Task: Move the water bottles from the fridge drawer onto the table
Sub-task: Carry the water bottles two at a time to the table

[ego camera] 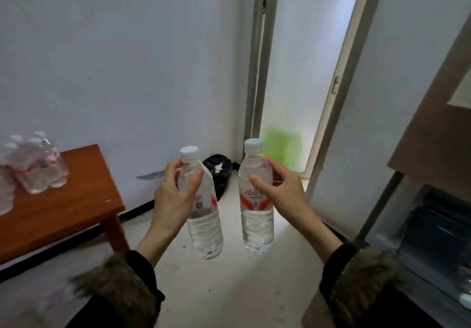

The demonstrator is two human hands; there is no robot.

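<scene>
I hold two clear water bottles upright in front of me, above the floor. My left hand (175, 195) grips the upper part of the left bottle (204, 225), which has a white cap and a red label. My right hand (283, 190) grips the right bottle (257, 223) around its shoulder, with its red label facing me. The brown wooden table (76, 208) stands to the left against the wall. Several more water bottles (38, 167) stand grouped on its far left part. The open fridge drawer (438, 233) is at the right edge.
A white wall is ahead, with a frosted glass door (303, 73) in a metal frame to the right. A dark bag (220, 172) lies on the floor in the corner. Cardboard (433, 136) leans at the right, above the fridge drawer. The pale floor lies between table and fridge.
</scene>
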